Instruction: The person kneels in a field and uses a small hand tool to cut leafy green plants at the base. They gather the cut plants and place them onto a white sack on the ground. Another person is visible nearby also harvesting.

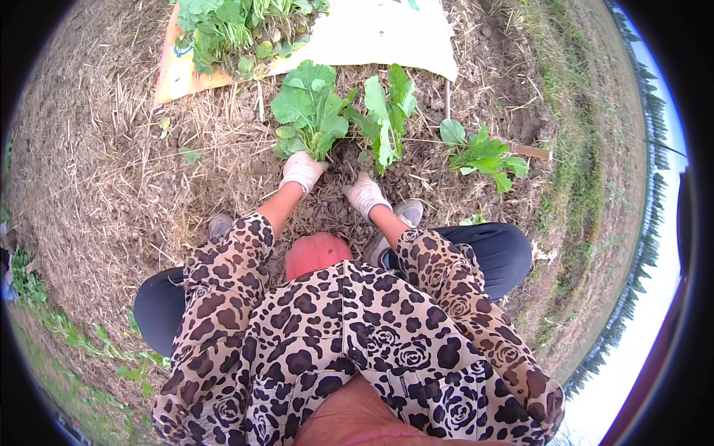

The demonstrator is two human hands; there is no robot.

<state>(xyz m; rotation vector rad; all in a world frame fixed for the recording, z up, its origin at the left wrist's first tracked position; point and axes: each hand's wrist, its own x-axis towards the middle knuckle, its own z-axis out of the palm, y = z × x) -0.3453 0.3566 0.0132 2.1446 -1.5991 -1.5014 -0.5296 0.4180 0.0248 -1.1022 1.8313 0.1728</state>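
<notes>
My left hand [303, 170], in a pale knitted glove, is closed around the base of a bunch of leafy green seedlings [312, 108]. Its leaves fan out away from me over the soil. My right hand [365, 194], gloved alike, rests low on dark loosened soil [348, 159]; its fingertips are partly hidden, so what it holds cannot be told. Just beyond it a leafy seedling [385, 125] stands upright in the soil. Farther right another seedling [488, 156] leans over beside a thin string running across the ground.
A white and orange woven sheet [390, 44] lies ahead, with a heap of seedlings [223, 28] on its left part. The string meets a wooden stake [532, 151] at right. A red rounded object [317, 253] sits between my knees. Straw covers the ground; a grassy strip [585, 184] runs along the right.
</notes>
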